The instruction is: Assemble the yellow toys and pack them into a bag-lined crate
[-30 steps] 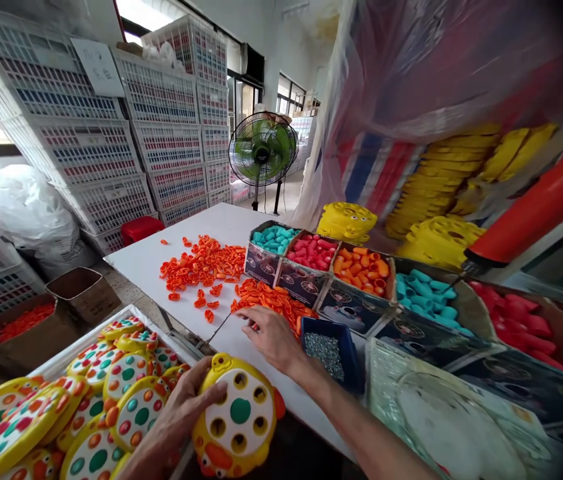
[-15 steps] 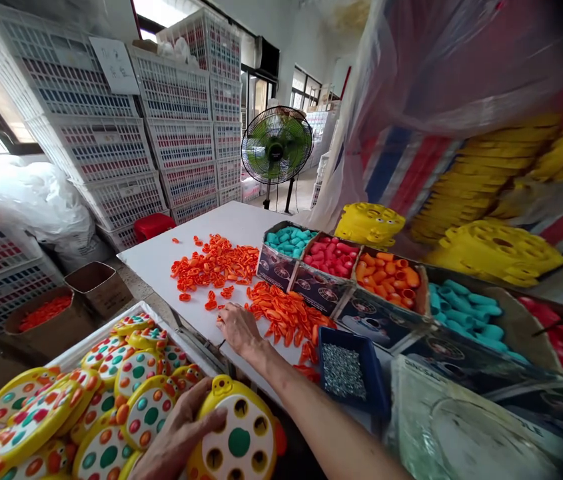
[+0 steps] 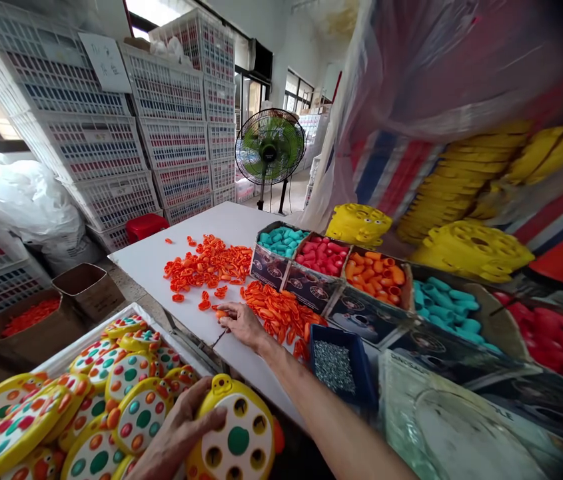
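At the bottom of the view my left hand (image 3: 181,427) grips a yellow toy shell (image 3: 256,443), its thumb lying across the white face. That face has a green centre and a ring of open holes. Over the white table my right hand (image 3: 244,323) pinches a small orange plastic piece (image 3: 221,313) between thumb and fingertips. Beside that hand lies a heap of long orange pieces (image 3: 281,313). Farther back is a second heap of orange clip-like pieces (image 3: 211,260).
Finished-looking yellow toys (image 3: 136,373) fill a white crate at left. Boxes of teal pieces (image 3: 281,240), pink pieces (image 3: 324,255) and orange pieces (image 3: 376,277) line the table's right side. A blue tray (image 3: 368,373) holds screws. Behind stand a fan (image 3: 270,150) and stacked crates (image 3: 171,100).
My right hand has lifted slightly, and an orange piece now shows at its fingertips. My left hand keeps the toy shell in place. The view has turned a little to the right.
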Motion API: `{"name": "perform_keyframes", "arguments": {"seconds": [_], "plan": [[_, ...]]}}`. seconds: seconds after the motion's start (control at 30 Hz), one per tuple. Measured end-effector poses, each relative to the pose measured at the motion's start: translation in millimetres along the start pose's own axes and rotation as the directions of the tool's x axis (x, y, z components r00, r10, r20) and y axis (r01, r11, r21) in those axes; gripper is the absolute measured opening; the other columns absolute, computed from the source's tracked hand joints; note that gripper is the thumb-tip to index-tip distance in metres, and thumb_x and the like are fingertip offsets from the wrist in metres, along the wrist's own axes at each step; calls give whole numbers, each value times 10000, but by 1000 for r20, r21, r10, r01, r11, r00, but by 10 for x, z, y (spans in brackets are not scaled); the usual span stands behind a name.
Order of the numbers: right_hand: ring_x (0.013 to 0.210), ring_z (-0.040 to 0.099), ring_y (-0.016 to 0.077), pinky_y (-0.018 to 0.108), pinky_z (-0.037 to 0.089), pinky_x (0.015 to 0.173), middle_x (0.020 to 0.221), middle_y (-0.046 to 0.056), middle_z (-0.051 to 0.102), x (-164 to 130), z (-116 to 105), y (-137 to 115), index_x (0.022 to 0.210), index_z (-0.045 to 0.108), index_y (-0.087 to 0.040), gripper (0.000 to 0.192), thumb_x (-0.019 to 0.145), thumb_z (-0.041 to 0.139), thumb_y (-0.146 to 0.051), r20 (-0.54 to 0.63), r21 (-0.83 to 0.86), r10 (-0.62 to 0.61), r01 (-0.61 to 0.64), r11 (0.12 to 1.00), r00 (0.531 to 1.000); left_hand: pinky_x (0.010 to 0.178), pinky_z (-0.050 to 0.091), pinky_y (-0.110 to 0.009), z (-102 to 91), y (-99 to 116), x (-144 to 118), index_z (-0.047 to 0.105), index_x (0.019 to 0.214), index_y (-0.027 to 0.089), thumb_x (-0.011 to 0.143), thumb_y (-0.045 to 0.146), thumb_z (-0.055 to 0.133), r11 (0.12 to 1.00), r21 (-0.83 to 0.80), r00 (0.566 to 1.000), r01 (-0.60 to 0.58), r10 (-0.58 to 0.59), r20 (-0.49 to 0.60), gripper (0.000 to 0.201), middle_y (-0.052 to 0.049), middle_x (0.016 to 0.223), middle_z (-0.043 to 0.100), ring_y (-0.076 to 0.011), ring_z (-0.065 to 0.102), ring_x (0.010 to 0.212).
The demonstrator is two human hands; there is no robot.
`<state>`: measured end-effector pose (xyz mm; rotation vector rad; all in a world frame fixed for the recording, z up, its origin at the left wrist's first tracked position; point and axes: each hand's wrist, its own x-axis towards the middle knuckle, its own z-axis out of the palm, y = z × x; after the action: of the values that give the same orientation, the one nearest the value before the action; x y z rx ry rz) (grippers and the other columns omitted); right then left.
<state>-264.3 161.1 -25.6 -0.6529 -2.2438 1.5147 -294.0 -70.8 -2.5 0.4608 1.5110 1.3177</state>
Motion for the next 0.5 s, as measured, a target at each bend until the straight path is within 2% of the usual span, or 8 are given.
{"name": "perform_keyframes", "arguments": {"seconds": [0.1, 0.2, 0.3, 0.4, 0.5], "plan": [[993, 733, 200, 376, 598, 898, 1096, 76, 769, -27, -32, -4, 1166, 699, -175, 233, 940, 642, -183, -2, -75, -38, 38, 996, 999, 762, 600, -313, 57, 26, 23, 700, 1229, 209, 705, 522, 866, 1000, -6, 995, -31, 31, 91, 632, -83, 1016, 797, -301, 748, 933], [1024, 705, 207, 448, 569, 958, 1101, 64, 736, -71, -75, -43, 1116, 693, -157, 221, 965, 666, -316, 6, -203, -68, 68, 977, 998, 687, 579, -273, 94, 43, 51, 713, 1174, 202, 696, 539, 868, 999, -14, 993, -46, 47, 107, 605, -56, 894, 785, -251, 740, 810], [1053, 683, 216, 460, 554, 971, 1122, 67, 716, -113, -109, -91, 1098, 689, -161, 238, 977, 648, -362, 12, -335, -74, 74, 939, 997, 683, 575, -265, 95, 42, 68, 724, 1146, 204, 686, 541, 875, 999, -10, 993, -53, 54, 106, 590, -44, 843, 769, -246, 731, 809], [1063, 675, 219, 462, 540, 981, 1113, 64, 716, -141, -129, -123, 1059, 694, -161, 224, 980, 638, -363, 27, -440, -73, 78, 894, 997, 716, 580, -275, 84, 29, 82, 726, 1145, 209, 678, 539, 882, 998, -17, 994, -53, 54, 99, 593, -58, 903, 780, -257, 728, 855], [1101, 660, 230, 481, 507, 1013, 1099, 63, 724, -162, -141, -139, 1056, 702, -167, 204, 982, 625, -342, 37, -516, -72, 81, 853, 997, 693, 568, -270, 81, 13, 100, 728, 1147, 205, 689, 535, 875, 998, -12, 990, -65, 66, 123, 583, -56, 891, 771, -246, 720, 819]]}}
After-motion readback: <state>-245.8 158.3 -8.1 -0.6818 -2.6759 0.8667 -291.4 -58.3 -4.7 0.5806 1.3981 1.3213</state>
